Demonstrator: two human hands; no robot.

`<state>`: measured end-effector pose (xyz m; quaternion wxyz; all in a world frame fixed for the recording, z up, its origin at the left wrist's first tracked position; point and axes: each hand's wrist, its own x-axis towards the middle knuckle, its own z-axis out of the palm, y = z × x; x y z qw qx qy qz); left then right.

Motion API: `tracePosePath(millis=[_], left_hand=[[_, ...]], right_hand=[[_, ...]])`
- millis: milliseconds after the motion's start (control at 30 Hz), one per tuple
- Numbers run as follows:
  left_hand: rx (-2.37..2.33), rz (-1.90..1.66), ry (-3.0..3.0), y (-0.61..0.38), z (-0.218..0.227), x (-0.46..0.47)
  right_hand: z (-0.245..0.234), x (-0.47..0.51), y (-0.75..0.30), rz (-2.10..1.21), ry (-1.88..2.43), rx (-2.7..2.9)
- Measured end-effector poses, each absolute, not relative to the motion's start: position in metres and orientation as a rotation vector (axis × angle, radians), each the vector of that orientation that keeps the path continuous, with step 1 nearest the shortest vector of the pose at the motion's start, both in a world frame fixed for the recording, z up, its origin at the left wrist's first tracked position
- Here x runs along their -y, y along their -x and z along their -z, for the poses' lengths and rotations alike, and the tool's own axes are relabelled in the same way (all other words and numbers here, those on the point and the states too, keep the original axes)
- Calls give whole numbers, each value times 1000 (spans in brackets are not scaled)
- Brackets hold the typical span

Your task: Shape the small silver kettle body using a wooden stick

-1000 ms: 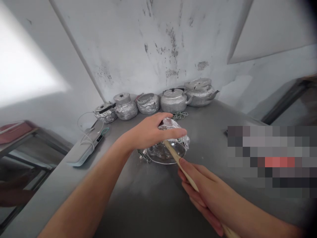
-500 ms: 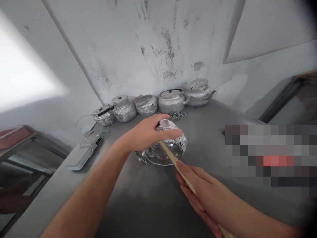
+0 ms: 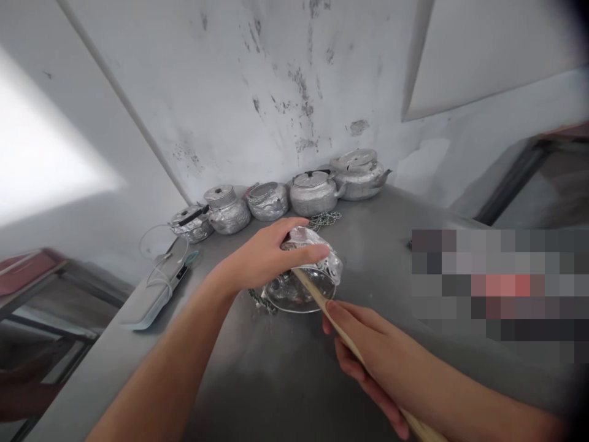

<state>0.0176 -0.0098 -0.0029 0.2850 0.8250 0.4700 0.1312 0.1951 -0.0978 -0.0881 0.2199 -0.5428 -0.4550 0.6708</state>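
Note:
A dented silver-coloured metal pot [image 3: 332,264] lies tipped on the table, its round opening facing me. My left hand [image 3: 264,255] is closed over its upper side, thumb and fingers spread around the body. In my right hand [image 3: 368,344] is a pale wooden stick [image 3: 311,288], held in a closed grip. The stick's far end reaches into the pot's opening, and its tip is hidden there. A dark green and white cord [image 3: 324,220] lies behind the pot. More patterned cord [image 3: 263,301] shows at the pot's left side.
Several battered metal kettles and pots [image 3: 313,196] line the wall at the back of the grey table [image 3: 257,380]. A flat grey case [image 3: 159,294] with a looped cable lies on the left. Racks stand on both sides. A pixelated patch covers the right.
The view has shifted slightly, so the kettles sit a little lower and further left. Both hands keep their grips on the pot and the stick.

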Motion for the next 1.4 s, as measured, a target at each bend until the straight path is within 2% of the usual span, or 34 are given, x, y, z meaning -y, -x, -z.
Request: tracePosePath(millis=[133, 733, 867, 1400], left_hand=[[-1243, -356, -2225, -17, 4, 10], [-1277, -365, -2210, -17, 5, 9], [-1279, -361, -2216, -17, 5, 10], [-1282, -365, -2206, -18, 5, 10]], right_hand=[[95, 98, -195, -1782, 1509, 1270], [83, 105, -192, -1853, 1669, 1262], [82, 106, -192, -1774, 1634, 1305], [79, 102, -193, -1858, 1608, 1229]])
